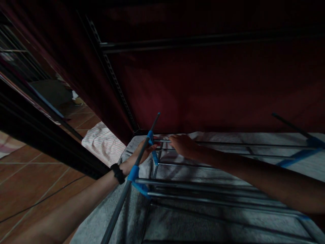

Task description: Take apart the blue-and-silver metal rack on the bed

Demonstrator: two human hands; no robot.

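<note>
A rack of grey metal tubes with blue plastic joints stands in front of me. My left hand, with a black band on its wrist, is closed around the far left blue joint, partly hidden behind a slanting pole. My right hand is wrapped round the top far crossbar, just right of my left hand. One end of that crossbar meets the joint between my hands. A nearer blue joint sits lower on the same pole.
Grey cloth lies beneath the rack. Dark red fabric hangs behind it, crossed by a black metal bar. Left are a dark post, striped cloth, and tiled floor with a thin cable.
</note>
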